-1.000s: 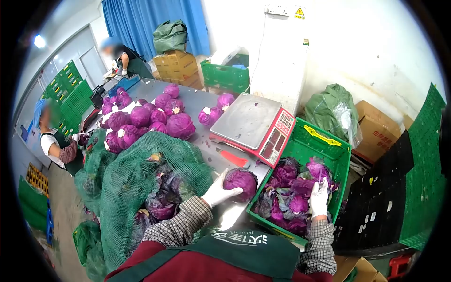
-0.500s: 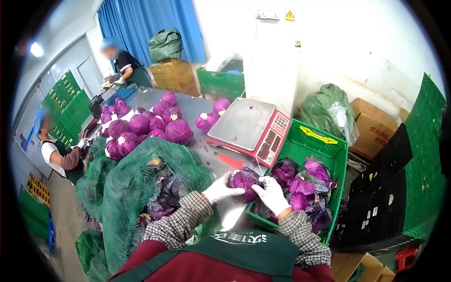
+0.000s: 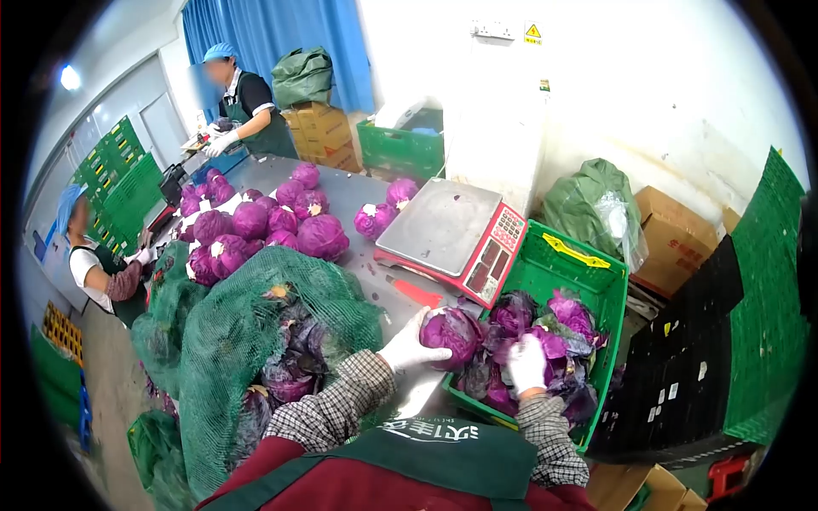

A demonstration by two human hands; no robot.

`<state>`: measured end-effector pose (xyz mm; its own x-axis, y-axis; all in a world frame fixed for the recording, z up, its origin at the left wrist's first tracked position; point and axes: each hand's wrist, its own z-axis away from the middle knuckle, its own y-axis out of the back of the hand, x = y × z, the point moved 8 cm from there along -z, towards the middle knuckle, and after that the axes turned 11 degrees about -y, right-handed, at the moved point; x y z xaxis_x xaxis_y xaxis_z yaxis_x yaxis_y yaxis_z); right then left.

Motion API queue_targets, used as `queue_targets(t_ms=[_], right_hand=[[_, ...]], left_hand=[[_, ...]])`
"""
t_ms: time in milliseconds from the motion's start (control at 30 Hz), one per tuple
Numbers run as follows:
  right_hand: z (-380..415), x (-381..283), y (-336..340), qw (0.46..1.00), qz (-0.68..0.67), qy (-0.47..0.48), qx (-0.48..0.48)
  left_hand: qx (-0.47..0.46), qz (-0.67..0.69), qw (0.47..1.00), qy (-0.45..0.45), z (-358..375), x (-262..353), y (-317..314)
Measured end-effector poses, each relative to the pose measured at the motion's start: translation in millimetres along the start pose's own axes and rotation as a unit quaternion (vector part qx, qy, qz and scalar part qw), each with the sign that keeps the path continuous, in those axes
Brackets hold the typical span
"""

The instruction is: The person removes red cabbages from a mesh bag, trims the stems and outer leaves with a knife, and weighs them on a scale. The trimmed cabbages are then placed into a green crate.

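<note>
My left hand (image 3: 411, 342), in a white glove, grips a red cabbage (image 3: 452, 336) from its left side, its fingers curled under it. The cabbage is held over the table edge beside the green crate (image 3: 618, 328). Above the crate's loose purple cabbage leaves (image 3: 569, 315) is my gloved right hand (image 3: 527, 364), apart from the cabbage. Its fingers are smeared by motion, so whether a leaf is in them does not show. A red-handled knife (image 3: 415, 291) lies on the table just beyond my left hand.
A red scale (image 3: 447, 230) stands beyond the crate. On my left, a green mesh sack (image 3: 230, 341) holds more cabbages, with trimmed red cabbages (image 3: 249, 221) piled behind it. Stacked crates (image 3: 682, 366) rise at right. Two co-workers (image 3: 256, 111) work on the far left.
My right hand has left the cabbage and moved right over the crate's leaves. The cabbage, still in my left hand, is turned and slightly shifted. The far co-worker stands more upright.
</note>
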<state>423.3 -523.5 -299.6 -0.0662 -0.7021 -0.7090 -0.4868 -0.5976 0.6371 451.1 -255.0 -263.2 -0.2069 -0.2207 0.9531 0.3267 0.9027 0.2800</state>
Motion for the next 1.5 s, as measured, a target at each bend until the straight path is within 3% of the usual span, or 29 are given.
queue_targets(t_ms=[67,100,233,300,333,400,500,600,667,733,800,833,867,933,1033,1067,1133,1200,1267,1300,1333,1367,1400,1467,1500], right_hand=[[-14,52,6,0.993,0.096,-0.062,-0.014],[-17,84,-12,0.984,-0.160,-0.075,-0.027],[-3,-69,17,0.968,-0.195,0.060,-0.150],[7,-99,-3,0.949,-0.204,0.112,-0.211],[10,-117,2,0.957,-0.137,0.181,-0.179],[7,-110,-13,0.950,-0.136,0.134,-0.245],[8,-120,-6,0.952,-0.051,0.208,-0.219],[9,-132,16,0.966,0.003,0.221,-0.136],[-20,-93,26,0.991,-0.021,0.129,-0.022],[-50,2,11,0.999,0.037,-0.002,-0.018],[-41,44,6,0.998,0.036,-0.014,-0.050],[-29,30,1,0.946,-0.307,-0.025,-0.107],[-22,28,-13,0.954,-0.291,0.045,-0.051],[7,-44,1,0.881,-0.335,-0.215,-0.255],[26,-70,-41,0.857,-0.324,-0.161,-0.365],[31,-77,-39,0.839,-0.356,-0.190,-0.365],[30,-70,-41,0.852,-0.336,-0.181,-0.357],[36,-70,-31,0.847,-0.359,-0.186,-0.345],[40,-68,-26,0.849,-0.373,-0.192,-0.321],[45,-68,-26,0.853,-0.377,-0.196,-0.303],[49,-66,-25,0.857,-0.380,-0.199,-0.284],[54,-67,-25,0.863,-0.371,-0.188,-0.285],[58,-64,-31,0.873,-0.353,-0.179,-0.284],[56,-83,-20,0.954,-0.231,0.034,-0.191],[59,-108,1,0.961,-0.209,0.111,-0.141]], left_hand=[[-0.013,-0.055,0.998,-0.017,-2,-25,1],[-0.023,-0.013,1.000,-0.014,-3,-28,1],[-0.040,-0.067,0.997,-0.011,-9,-16,-1],[-0.054,-0.125,0.991,-0.010,-4,12,-6],[-0.061,-0.156,0.986,-0.007,-2,22,-8],[-0.056,-0.159,0.985,-0.033,-3,22,-9],[-0.048,-0.148,0.987,-0.029,2,23,-12],[-0.057,-0.190,0.978,-0.068,7,38,-15],[-0.061,-0.166,0.979,-0.104,12,31,-16],[-0.080,-0.127,0.978,-0.142,19,32,-13],[-0.070,-0.128,0.980,-0.134,28,17,-7],[-0.080,-0.118,0.982,-0.126,28,19,-5],[-0.090,-0.103,0.984,-0.115,29,21,-6],[-0.110,-0.155,0.977,-0.098,28,21,-6],[-0.160,-0.267,0.941,-0.136,34,31,-1],[-0.178,-0.308,0.922,-0.155,37,40,2],[-0.261,-0.475,0.840,-0.020,54,44,22],[-0.269,-0.392,0.879,-0.042,63,25,42],[-0.259,-0.199,0.943,-0.059,56,86,39],[-0.228,-0.003,0.973,-0.031,52,102,36],[-0.189,0.193,0.963,-0.001,46,111,30],[-0.133,0.224,0.965,0.018,37,109,28],[-0.080,0.141,0.987,0.010,27,95,24],[-0.080,0.079,0.994,-0.009,25,81,-5],[-0.082,-0.331,0.939,-0.050,24,22,-10]])
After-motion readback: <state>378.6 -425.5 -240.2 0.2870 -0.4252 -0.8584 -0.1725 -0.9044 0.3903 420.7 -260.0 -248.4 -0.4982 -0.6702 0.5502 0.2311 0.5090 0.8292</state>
